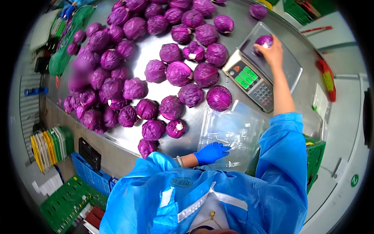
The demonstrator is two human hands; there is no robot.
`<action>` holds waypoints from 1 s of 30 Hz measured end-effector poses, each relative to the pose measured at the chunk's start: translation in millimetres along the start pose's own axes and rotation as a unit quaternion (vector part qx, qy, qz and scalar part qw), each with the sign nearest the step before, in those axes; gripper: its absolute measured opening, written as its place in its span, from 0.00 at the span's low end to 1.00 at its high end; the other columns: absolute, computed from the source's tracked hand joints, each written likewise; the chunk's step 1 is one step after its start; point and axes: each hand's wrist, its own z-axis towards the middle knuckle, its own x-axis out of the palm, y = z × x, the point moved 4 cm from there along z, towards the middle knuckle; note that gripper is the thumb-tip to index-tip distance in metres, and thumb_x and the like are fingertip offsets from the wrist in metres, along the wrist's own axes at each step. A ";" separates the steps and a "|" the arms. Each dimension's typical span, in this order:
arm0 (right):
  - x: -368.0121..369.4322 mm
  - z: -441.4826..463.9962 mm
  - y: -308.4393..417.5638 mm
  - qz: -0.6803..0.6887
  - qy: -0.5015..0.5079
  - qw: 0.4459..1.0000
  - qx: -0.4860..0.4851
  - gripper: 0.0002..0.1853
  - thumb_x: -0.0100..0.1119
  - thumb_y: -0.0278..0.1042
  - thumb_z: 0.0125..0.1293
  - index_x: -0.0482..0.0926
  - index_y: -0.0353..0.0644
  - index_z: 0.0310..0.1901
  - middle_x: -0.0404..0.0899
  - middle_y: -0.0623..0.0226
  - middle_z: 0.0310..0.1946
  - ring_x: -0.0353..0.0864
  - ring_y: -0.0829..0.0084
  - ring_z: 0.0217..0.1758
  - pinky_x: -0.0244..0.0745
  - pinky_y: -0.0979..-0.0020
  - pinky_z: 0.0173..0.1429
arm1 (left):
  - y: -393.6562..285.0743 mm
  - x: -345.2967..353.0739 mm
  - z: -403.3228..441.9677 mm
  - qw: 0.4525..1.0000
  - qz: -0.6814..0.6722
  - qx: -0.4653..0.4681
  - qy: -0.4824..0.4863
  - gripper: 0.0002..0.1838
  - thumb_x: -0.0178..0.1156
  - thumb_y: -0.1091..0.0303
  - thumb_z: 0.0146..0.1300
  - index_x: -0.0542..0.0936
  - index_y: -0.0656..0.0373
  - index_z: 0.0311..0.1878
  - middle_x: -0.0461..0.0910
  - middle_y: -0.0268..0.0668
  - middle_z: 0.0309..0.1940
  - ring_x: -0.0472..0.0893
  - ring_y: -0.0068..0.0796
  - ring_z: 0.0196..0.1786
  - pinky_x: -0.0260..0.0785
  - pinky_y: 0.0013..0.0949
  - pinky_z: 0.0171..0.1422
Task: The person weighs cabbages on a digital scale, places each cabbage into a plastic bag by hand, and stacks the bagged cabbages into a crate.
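Observation:
My bare right hand (271, 50) is closed around a small red cabbage (264, 40) on the metal pan of a digital scale (249, 84). Green digits are lit on the scale's display, above its keypad. Near the table's front edge, my left hand (212, 153) wears a blue glove. Its fingers stretch out over a stack of clear plastic bags (230, 134), and I cannot tell whether they touch the top one. Just beyond the bags, a round red cabbage (219, 98) sits at the edge of a loose group.
Many red cabbages (113, 89) are heaped along the left side of the steel table (183, 146). Green netting (62, 58) hangs at the far left. Green crates (58, 204) and a blue crate (91, 173) stand below the left edge. Another green crate (314, 162) is at my right.

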 end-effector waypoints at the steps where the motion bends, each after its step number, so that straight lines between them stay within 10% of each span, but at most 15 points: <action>1: -2.2 5.6 -2.3 0.036 0.024 0.999 0.011 0.53 0.80 0.60 0.41 0.69 0.41 0.67 0.74 0.47 0.61 0.75 0.48 0.63 0.70 0.56 0.68 | -1.9 0.5 2.1 1.000 0.002 -0.006 0.019 0.21 0.54 0.70 0.60 0.80 0.51 0.57 0.74 0.36 0.66 0.80 0.37 0.49 0.72 0.38 0.47; 6: -35.5 -86.5 72.6 0.377 0.218 0.900 0.030 0.48 0.82 0.46 0.39 0.69 0.44 0.64 0.78 0.59 0.54 0.80 0.62 0.57 0.74 0.61 0.63 | 3.1 8.6 -2.4 1.000 -0.023 -0.003 -0.005 0.19 0.54 0.70 0.60 0.81 0.51 0.55 0.75 0.37 0.65 0.80 0.39 0.49 0.72 0.40 0.49; 14: -9.2 -297.5 183.7 0.106 0.396 0.788 -0.459 0.42 0.79 0.44 0.39 0.74 0.47 0.60 0.70 0.55 0.62 0.65 0.50 0.69 0.68 0.51 0.69 | -3.2 38.4 -11.4 0.999 -0.035 0.027 -0.009 0.19 0.55 0.70 0.60 0.82 0.50 0.55 0.75 0.38 0.64 0.79 0.43 0.53 0.72 0.42 0.52; 19: 10.2 -234.3 197.3 0.245 0.308 0.828 -0.400 0.36 0.74 0.34 0.43 0.74 0.42 0.59 0.71 0.57 0.61 0.67 0.53 0.68 0.66 0.54 0.70 | -4.5 29.1 -21.5 0.998 -0.048 0.010 0.049 0.20 0.55 0.70 0.60 0.81 0.49 0.56 0.76 0.38 0.64 0.79 0.43 0.53 0.70 0.42 0.56; 22: 39.3 -181.7 203.0 -0.020 0.245 0.868 -0.432 0.42 0.73 0.26 0.40 0.72 0.45 0.64 0.71 0.54 0.61 0.68 0.50 0.66 0.65 0.54 0.70 | 0.1 29.2 -28.7 0.998 -0.061 0.015 0.028 0.20 0.54 0.69 0.61 0.81 0.49 0.56 0.76 0.37 0.63 0.79 0.43 0.53 0.70 0.42 0.56; 30: 53.4 -165.0 194.1 -0.003 0.273 0.879 -0.391 0.45 0.78 0.34 0.37 0.71 0.46 0.63 0.69 0.51 0.64 0.68 0.49 0.68 0.70 0.53 0.68 | 9.6 23.3 -22.2 0.998 -0.057 0.009 0.006 0.19 0.52 0.69 0.63 0.81 0.50 0.56 0.77 0.35 0.63 0.79 0.41 0.52 0.71 0.42 0.54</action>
